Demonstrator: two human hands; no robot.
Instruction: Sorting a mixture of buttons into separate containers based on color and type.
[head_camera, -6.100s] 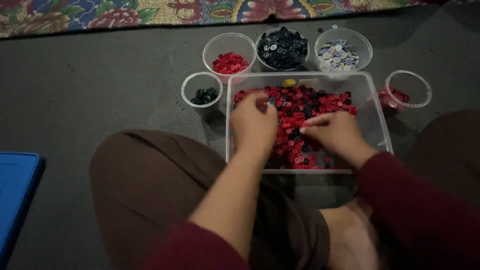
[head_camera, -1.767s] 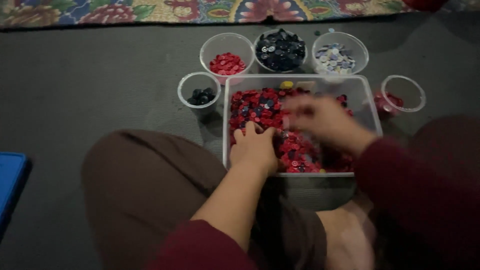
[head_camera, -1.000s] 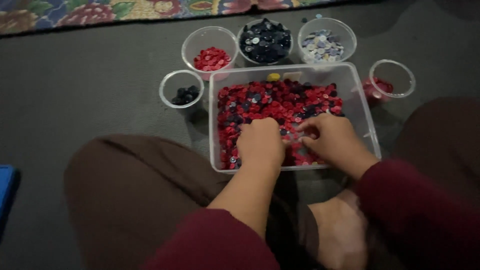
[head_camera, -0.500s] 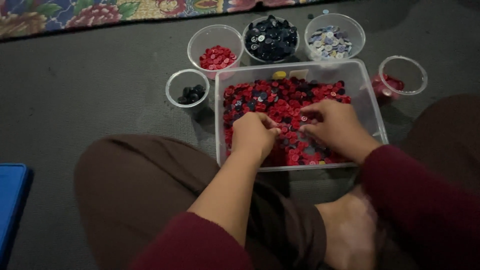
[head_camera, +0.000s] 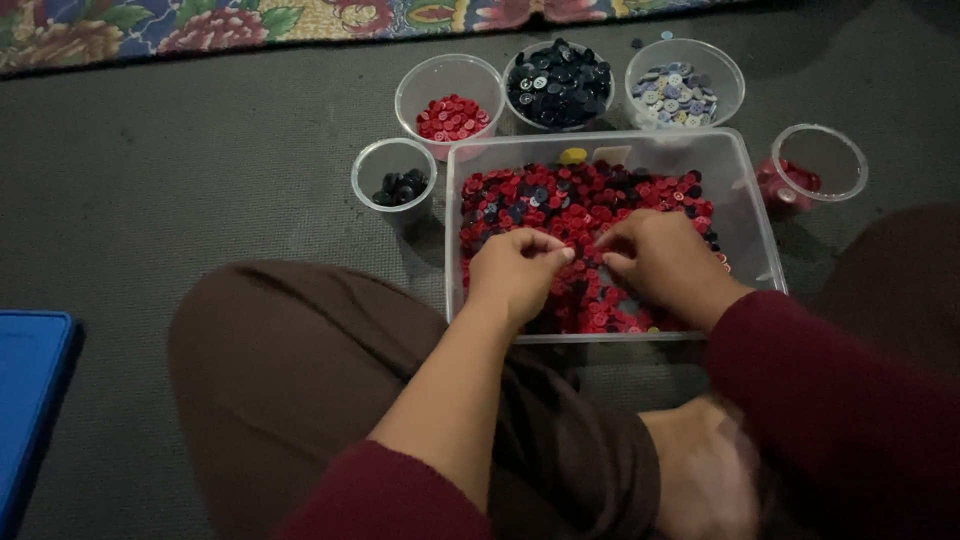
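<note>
Both hands lay on the buttons in the clear bin on the floor. The left hand and right hand had fingers curled, pinching among red buttons; what they gripped I cannot tell. Beyond stood 5 cups.

Blue mat edge, flowered rug, grey carpet, brown trouser knee

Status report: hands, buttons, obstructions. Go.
Left hand, right hand both in tub, fingers curled over red buttons; grip unclear. Five cups around tub. Nothing in the way.
</note>
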